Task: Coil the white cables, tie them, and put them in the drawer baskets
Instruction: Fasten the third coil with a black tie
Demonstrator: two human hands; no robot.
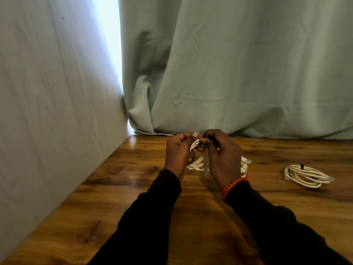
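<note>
- Nearest the camera, two black sleeves (156, 213) reached forward over a glossy wooden table (118, 188), its dark grain streaked and knotted; a braided red bracelet (232, 185) circled the right wrist.
- The left hand (178, 150) pinched the gathered top of a white cable coil (198, 163), thumb pressed over the strands, while the loops hung down between both wrists.
- The right hand (222, 155) was closed around the same bundle, seemingly gripping a thin dark tie; how far it was wrapped could not be told.
- To tie well, the left pinch should probably keep the strands stacked flat while the right draws the tie snug around them.
- Well apart to the right lay a finished coil (307, 175), round, matte, bound by a black tie (302, 166).
- Farthest, a pale green curtain (238, 73) hung in soft folds. No drawer baskets showed.
</note>
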